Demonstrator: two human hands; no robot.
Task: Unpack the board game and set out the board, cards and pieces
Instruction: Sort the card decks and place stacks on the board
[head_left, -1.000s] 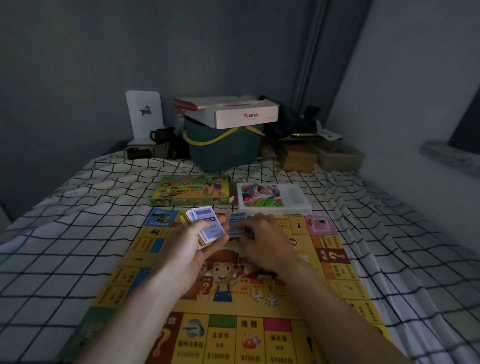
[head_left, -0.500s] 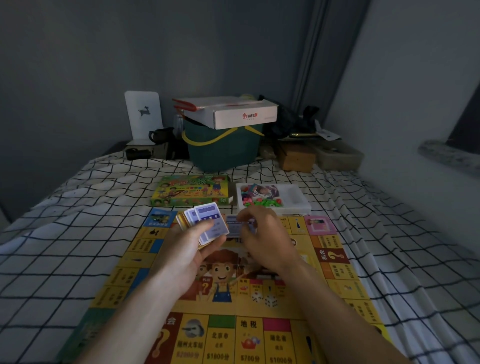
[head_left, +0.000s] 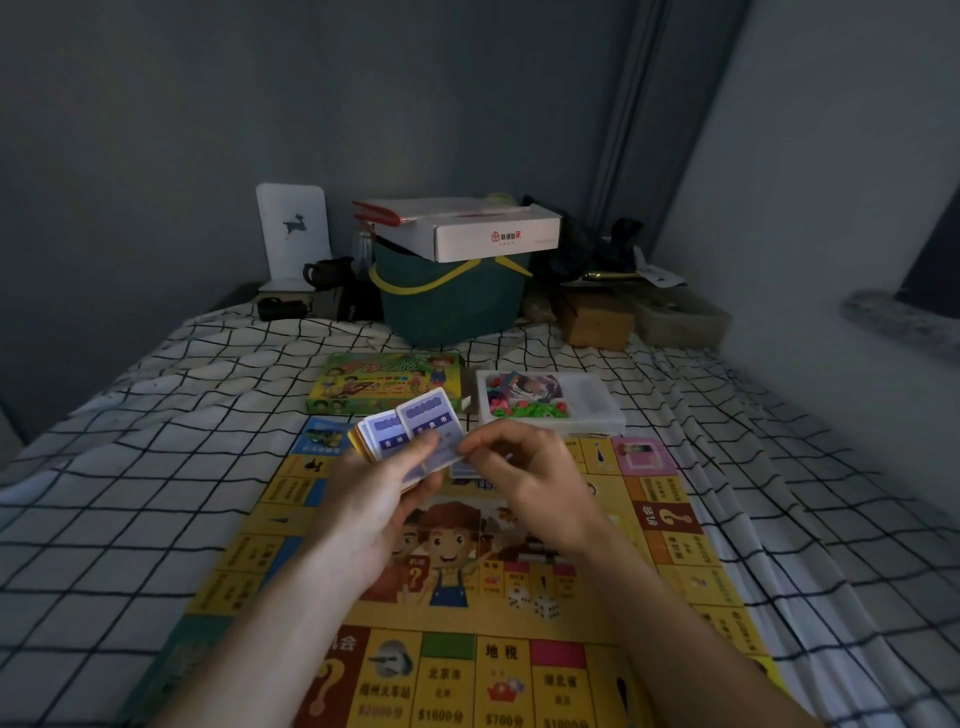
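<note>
The yellow game board (head_left: 675, 561) lies unfolded on the checked bed sheet. My left hand (head_left: 374, 499) holds a fanned stack of blue-and-white cards (head_left: 410, 426) above the board's far end. My right hand (head_left: 524, 467) pinches the right edge of the top card of that stack. A small pile of cards (head_left: 470, 472) lies on the board just under my right hand, partly hidden. Two white dice (head_left: 532, 603) sit on the board's middle. Beyond the board are the green game box (head_left: 384, 384) and a white plastic tray (head_left: 592, 410) with small coloured pieces.
A dark green bucket (head_left: 452, 301) with a white carton (head_left: 467, 228) on top stands at the head of the bed. Beside it are a brown box (head_left: 597, 317) and a white stand (head_left: 293, 234). A wall runs along the right.
My right hand has lifted from the card pile on the board and moved left to the stack in my left hand, where it now pinches the top card.
</note>
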